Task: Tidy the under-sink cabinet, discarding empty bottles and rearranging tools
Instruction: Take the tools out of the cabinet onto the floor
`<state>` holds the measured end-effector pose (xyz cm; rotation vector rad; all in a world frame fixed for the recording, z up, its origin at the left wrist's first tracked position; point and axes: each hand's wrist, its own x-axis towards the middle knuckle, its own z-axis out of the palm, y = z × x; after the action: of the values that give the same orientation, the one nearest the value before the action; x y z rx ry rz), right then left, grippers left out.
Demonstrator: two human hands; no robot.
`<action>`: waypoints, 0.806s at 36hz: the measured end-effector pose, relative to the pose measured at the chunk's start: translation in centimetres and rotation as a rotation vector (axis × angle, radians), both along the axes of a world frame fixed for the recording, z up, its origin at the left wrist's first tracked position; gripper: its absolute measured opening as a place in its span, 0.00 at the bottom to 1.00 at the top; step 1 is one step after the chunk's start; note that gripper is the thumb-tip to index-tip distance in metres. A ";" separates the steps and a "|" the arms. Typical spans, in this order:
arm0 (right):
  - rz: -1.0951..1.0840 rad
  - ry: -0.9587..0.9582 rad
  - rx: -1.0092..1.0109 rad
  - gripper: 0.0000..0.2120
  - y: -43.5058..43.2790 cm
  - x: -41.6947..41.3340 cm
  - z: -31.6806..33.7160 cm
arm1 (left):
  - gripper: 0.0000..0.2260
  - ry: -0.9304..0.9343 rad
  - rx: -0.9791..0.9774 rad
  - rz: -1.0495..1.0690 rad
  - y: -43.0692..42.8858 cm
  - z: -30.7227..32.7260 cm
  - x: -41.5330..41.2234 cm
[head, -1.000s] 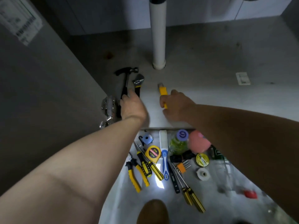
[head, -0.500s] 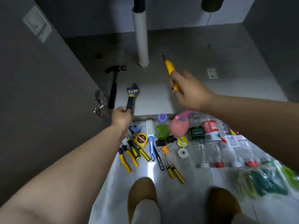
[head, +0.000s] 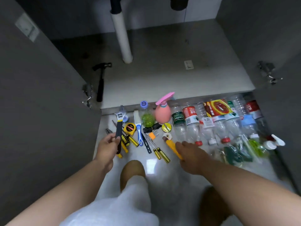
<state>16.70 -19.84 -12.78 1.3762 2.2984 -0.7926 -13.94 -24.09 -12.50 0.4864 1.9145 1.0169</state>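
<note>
Cabinet (head: 162, 79) interior: grey base panel, stained toward the rear. White drain pipe (head: 122, 38) at 12 o'clock, upright, meeting the base. Pale back wall (head: 154, 12) behind. Grey door (head: 40, 95) open at 9 o'clock, with paper label (head: 26, 29) and metal hinge (head: 87, 95). Second door (head: 276, 46) at 3 o'clock. Glossy pale floor (head: 171, 180) at 6 o'clock, with one glare patch (head: 150, 166).

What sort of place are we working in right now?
Most likely an open under-sink cabinet, kitchen or utility room: a white plastic drain pipe runs down to the grey cabinet floor, a metal door hinge shows at the left, and clear plastic bottles lie on the glossy floor in front.
</note>
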 end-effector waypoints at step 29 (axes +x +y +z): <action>-0.187 0.153 -0.002 0.17 -1.8 -3.8 -7.1 | 0.12 -0.068 -0.357 -0.338 -7.8 -6.6 1.0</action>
<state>12.86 -21.63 -19.88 1.5981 2.3032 -0.9891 -12.91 -31.87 -19.12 0.5358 1.8229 0.4565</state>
